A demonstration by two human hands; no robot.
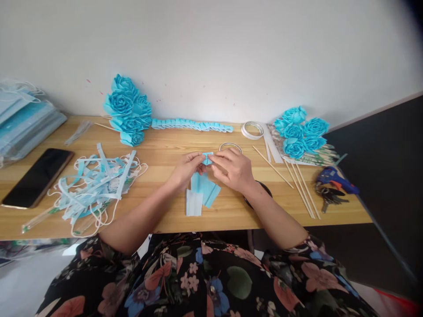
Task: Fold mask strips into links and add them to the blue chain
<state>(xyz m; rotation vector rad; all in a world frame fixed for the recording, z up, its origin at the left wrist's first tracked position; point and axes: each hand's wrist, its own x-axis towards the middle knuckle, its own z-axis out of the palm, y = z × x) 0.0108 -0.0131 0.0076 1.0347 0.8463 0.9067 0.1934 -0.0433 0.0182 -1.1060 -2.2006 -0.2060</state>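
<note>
left hand (185, 170) and right hand (235, 169) pinch a small blue piece (207, 157) (folded, it seems)

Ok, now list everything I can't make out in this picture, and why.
All in the head view:
- Small blue piece: partly covered by the fingers of the left hand and right hand.
- Pale ring: lower part hidden by the right hand.
- Dark round object: mostly behind the right forearm; unidentifiable.
- Blue-and-white stack: cut off by the left edge.
</note>
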